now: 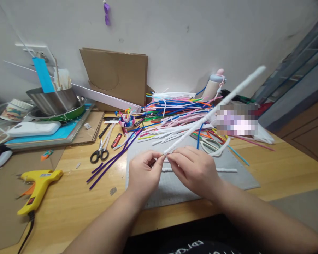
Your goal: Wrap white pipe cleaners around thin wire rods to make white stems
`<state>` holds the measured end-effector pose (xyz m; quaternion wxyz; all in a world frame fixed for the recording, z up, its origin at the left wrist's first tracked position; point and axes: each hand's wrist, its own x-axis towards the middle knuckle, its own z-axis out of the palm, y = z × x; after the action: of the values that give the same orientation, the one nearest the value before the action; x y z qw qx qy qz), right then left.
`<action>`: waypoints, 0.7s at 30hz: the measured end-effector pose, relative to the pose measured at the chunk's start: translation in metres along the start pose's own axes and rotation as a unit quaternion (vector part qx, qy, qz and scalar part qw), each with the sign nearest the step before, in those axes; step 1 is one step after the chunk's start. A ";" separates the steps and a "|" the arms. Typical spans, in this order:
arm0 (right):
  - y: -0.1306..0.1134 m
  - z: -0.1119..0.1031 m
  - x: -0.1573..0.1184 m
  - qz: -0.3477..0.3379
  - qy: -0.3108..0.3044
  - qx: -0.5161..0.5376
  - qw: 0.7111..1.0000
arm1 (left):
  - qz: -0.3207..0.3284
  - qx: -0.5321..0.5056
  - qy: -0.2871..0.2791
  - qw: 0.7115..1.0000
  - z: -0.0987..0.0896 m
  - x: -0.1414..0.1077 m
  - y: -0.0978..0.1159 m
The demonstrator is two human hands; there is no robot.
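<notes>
"White pipe cleaner [214, 110]: where exactly is it, and what are the hands doing with it?"

"It's up in the air above the grey mat [164, 197], slanting away toward the upper right. Its lower end is at the fingertips. The left hand [145, 173] pinches that end between thumb and forefinger, and the right hand [197, 171] pinches just beside it, other fingers curled in."

"Can you see what the tips are doing to it?"

"Not fully. The fingers cover the very end, so I can't tell whether it's being bent, twisted or only straightened. It looks like fine fingertip work, at any rate."

"How would you do that well?"

"I'd let the left pinch be the anchor and have the right make small turns close beside it. Too wide a gap and the stem would likely kink in between. I'd press lightly too, since hard squeezing could flatten the fuzz."

"And that long free part?"

"I'd watch it. It reaches out over the pile of coloured stems [175, 107], so a big wrist swing might catch something. Small finger movements seem safer. A second white stem [228, 170] lies on the mat behind the hands, so I'd keep clear of that as well."
</notes>
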<state>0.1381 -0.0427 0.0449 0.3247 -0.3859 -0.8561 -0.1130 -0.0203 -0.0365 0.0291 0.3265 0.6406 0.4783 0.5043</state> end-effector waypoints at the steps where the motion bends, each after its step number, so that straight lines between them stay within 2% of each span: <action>1: 0.000 0.000 -0.001 -0.001 -0.008 -0.008 1.000 | 0.037 0.044 0.000 0.998 0.000 0.000 -0.001; 3: 0.001 -0.001 -0.002 -0.004 -0.029 -0.022 0.999 | 0.087 0.111 -0.014 0.990 -0.001 0.000 -0.002; 6: 0.002 -0.002 -0.003 -0.009 -0.058 -0.045 0.997 | 0.117 0.172 -0.046 0.977 -0.002 0.000 -0.003; 12: 0.007 -0.004 -0.006 -0.038 -0.094 -0.097 0.990 | 0.132 0.242 -0.083 0.958 -0.002 -0.001 -0.006; 21: 0.018 -0.015 0.000 -0.130 -0.109 -0.117 0.979 | 0.131 0.281 -0.123 0.943 -0.001 -0.002 -0.006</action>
<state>0.1585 -0.0366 0.0554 0.1643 -0.3168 -0.9101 -0.2106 -0.0234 -0.0361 0.0231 0.1208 0.8205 0.4684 0.3047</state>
